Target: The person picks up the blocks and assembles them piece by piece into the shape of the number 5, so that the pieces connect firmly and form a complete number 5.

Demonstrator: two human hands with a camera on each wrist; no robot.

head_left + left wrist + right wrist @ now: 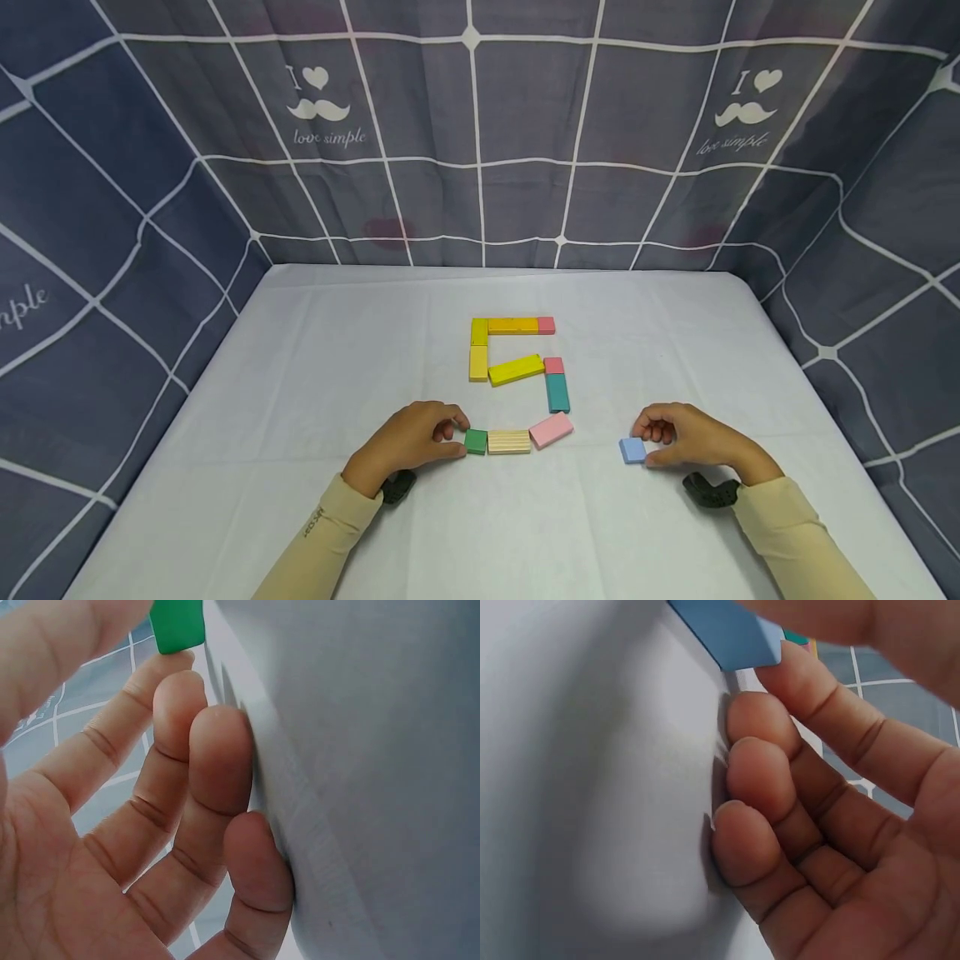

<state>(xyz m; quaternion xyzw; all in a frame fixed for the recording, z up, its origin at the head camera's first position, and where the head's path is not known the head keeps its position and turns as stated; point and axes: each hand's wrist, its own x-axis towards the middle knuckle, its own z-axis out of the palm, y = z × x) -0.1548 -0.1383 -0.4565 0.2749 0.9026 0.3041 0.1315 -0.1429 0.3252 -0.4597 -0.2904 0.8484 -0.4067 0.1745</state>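
Note:
My left hand pinches a small green block between thumb and index finger at the left end of the bottom row. Right beside that block lies a ribbed, cream-coloured block, followed by a tilted pink block. Farther right, my right hand has a light blue block pinched between thumb and index finger, low at the tabletop. In the left wrist view the green block shows at the fingertips, the other fingers loosely bent by the cloth. The right wrist view shows the blue block likewise.
Above the bottom row, yellow blocks, small red-pink blocks and a teal block continue an S-like line. A slanted yellow block crosses its middle. White cloth covers the table; dark checked curtains surround it.

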